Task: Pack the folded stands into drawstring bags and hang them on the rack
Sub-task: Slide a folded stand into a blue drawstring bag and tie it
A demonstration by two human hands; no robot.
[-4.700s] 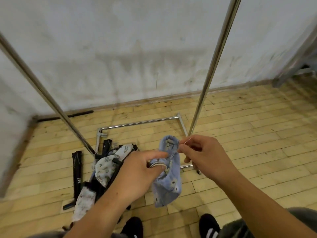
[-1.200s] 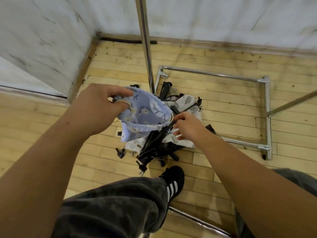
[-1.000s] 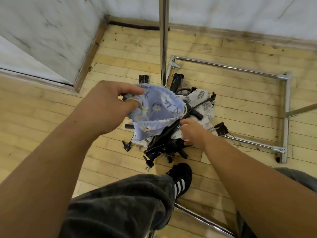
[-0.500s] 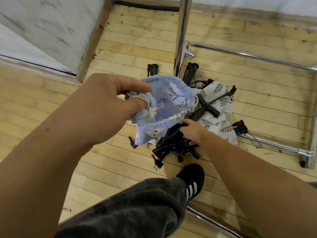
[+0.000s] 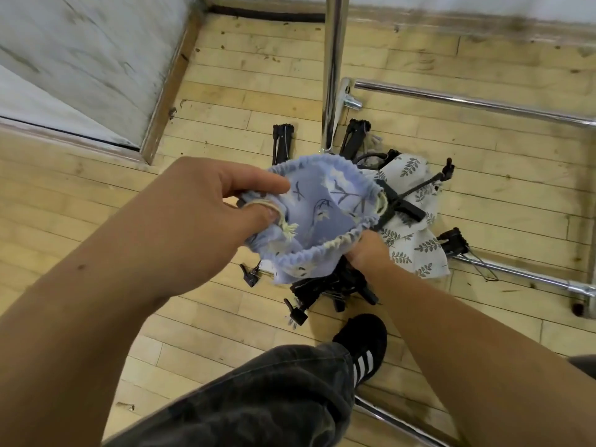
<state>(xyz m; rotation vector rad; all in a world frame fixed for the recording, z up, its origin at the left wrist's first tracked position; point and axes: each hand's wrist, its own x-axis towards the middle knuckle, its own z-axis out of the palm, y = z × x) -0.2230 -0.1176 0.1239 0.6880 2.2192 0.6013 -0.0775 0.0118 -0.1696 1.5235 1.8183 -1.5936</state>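
While the left hand (image 5: 200, 217) pinches the blue drawstring bag (image 5: 325, 214) at its rim, mouth held open, only printed lining visible inside, right hand (image 5: 369, 251) under the opposite rim, fingers hidden, grip indeterminable, folded stands (image 5: 322, 285) piled beneath, leaf-print bag (image 5: 416, 246) alongside, rack post (image 5: 332, 75) beyond.

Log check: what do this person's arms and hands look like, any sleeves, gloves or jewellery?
The left forearm and right forearm are bare to the frame edge: no sleeves, gloves, watch or bracelet show. The left hand shows no ring; the right hand is partly hidden, so its fingers cannot be checked. Also worn: dark grey trousers and a black shoe with white stripes.
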